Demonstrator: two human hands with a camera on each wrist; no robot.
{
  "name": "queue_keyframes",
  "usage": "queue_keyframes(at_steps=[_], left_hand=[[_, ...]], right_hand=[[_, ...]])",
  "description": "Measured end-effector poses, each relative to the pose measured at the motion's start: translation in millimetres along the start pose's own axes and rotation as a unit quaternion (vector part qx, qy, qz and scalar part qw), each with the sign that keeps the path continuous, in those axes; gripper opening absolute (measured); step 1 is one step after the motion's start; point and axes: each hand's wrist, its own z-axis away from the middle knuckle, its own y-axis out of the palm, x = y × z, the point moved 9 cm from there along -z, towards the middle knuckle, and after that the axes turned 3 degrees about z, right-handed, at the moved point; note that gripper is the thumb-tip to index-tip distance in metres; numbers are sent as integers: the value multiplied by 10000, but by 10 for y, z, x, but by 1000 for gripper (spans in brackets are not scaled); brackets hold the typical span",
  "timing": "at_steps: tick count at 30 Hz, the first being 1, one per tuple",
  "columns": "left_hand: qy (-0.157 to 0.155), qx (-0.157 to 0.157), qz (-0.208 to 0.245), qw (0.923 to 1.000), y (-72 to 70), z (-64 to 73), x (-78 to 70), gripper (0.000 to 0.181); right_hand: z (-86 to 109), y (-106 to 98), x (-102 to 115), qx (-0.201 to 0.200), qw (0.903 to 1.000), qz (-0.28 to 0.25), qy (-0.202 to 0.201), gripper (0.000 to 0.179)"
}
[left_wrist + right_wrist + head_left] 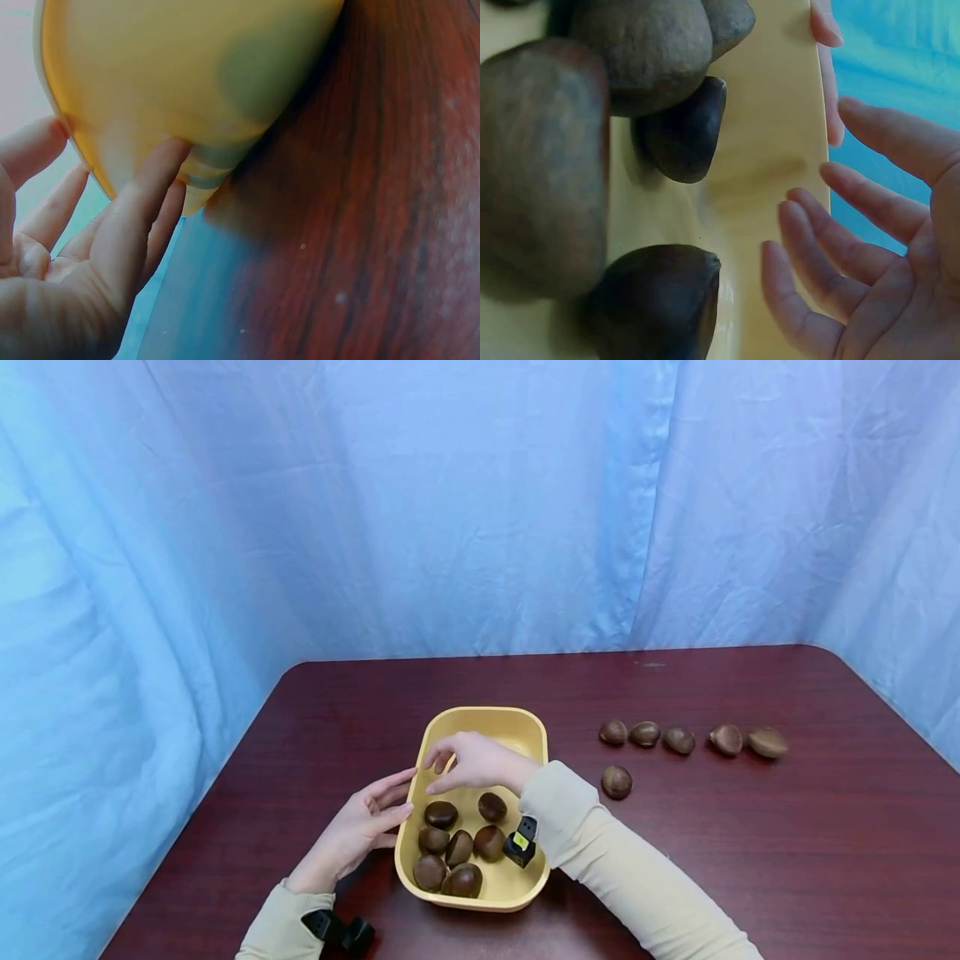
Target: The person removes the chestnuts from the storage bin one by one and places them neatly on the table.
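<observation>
A yellow rectangular box (491,900) stands on the table, with several brown chestnuts (489,843) lying mostly in its near half. My left hand (360,827) is at the box's left side, its fingers and thumb touching the wall and rim. In the left wrist view, extended fingertips (176,148) rest against the outside of the yellow wall (150,67). Over the middle of the box hovers my right hand (480,762), fingers loosely bent. The right wrist view shows nothing between those spread fingers (810,259), with chestnuts (682,139) below and to the side.
To the right of the box, several more chestnuts (679,741) lie in a loose row on the dark red wooden table (750,835). A single chestnut (617,782) sits nearer than that row. Light blue curtains (480,527) hang behind and beside the table.
</observation>
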Motion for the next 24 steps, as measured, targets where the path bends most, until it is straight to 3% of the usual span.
queue_keyframes(at_steps=[15,24], left_hand=[[46,46,14,10000,9,0,-3,65],[69,47,57,9999,14,1,-11,64]], right_hand=[[43,211,-104,750,9924,886,418,47],[76,233,-178,892,9830,1426,735,57]])
